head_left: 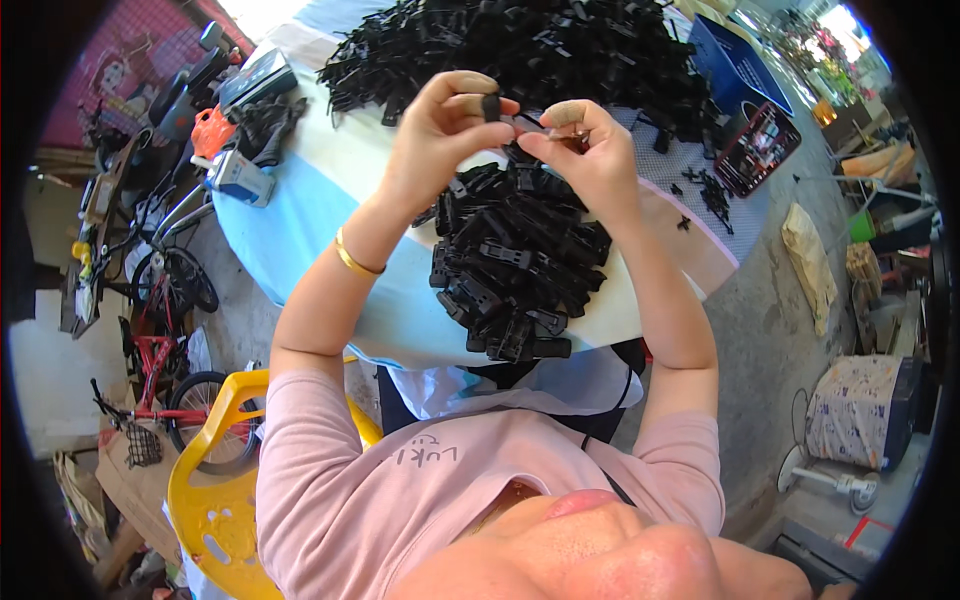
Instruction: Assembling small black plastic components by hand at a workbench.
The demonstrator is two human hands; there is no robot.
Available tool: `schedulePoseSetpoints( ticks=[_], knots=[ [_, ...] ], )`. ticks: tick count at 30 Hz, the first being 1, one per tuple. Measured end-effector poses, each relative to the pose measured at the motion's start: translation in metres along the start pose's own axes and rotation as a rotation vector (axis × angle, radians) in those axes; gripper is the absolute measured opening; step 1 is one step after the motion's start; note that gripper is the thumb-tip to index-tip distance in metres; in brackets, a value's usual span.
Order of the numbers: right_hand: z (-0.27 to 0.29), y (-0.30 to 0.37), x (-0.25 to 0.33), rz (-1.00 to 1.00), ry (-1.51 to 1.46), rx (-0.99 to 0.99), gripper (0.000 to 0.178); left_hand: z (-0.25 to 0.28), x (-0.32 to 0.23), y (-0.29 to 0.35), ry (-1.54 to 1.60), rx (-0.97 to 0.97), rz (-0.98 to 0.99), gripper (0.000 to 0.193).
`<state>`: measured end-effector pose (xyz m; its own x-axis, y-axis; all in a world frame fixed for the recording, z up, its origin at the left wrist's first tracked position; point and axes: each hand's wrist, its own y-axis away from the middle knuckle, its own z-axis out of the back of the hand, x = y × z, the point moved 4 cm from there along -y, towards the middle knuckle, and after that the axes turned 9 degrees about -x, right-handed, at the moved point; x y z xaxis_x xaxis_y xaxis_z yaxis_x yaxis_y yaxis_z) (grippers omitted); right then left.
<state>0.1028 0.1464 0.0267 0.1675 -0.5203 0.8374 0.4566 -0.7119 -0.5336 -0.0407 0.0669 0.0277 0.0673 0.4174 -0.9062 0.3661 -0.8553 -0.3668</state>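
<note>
Over the table, my left hand (432, 135) is raised with its fingers closed around a small black plastic part (491, 107). Close beside it, my right hand (592, 158) pinches thumb and forefinger together. A thin dark bit shows between the two hands, but what the right fingertips hold is too small to make out. Just below both hands, a heap of black plastic clip-like pieces (520, 262) lies near the table's front edge. Beyond them spreads a much larger pile of black parts (540, 60).
A phone with a lit screen (758, 150) lies on the table's right, near scattered small black bits (712, 196) and a blue basket (735, 65). At left are a small box (240, 180) and an orange bag (210, 131). A yellow chair (205, 490) stands at lower left.
</note>
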Motion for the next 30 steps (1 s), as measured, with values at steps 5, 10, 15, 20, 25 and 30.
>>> schedulePoseSetpoints(
  ticks=[5, 10, 15, 20, 25, 30],
  knots=[
    [-0.011, 0.005, 0.001, -0.324, -0.388, 0.158, 0.018, -0.006, 0.001, 0.008, -0.108, -0.009, -0.030, 0.041],
    [-0.013, 0.007, -0.001, -0.254, -0.167, 0.199, 0.019, -0.012, -0.003, 0.012, -0.173, -0.018, -0.027, 0.037],
    [-0.012, 0.008, 0.003, -0.246, -0.165, 0.188, 0.019, -0.013, -0.007, 0.013, -0.159, -0.032, -0.062, 0.033],
    [-0.015, 0.012, 0.008, -0.229, -0.169, 0.165, 0.018, -0.012, -0.009, 0.014, -0.175, -0.019, -0.113, 0.029],
    [-0.016, 0.016, 0.010, -0.160, -0.143, 0.115, 0.017, -0.016, -0.007, 0.022, -0.210, -0.124, -0.198, 0.020],
    [-0.015, 0.012, 0.001, -0.324, -0.142, 0.157, 0.018, -0.019, -0.012, 0.023, -0.436, -0.197, -0.293, 0.016]
  ],
)
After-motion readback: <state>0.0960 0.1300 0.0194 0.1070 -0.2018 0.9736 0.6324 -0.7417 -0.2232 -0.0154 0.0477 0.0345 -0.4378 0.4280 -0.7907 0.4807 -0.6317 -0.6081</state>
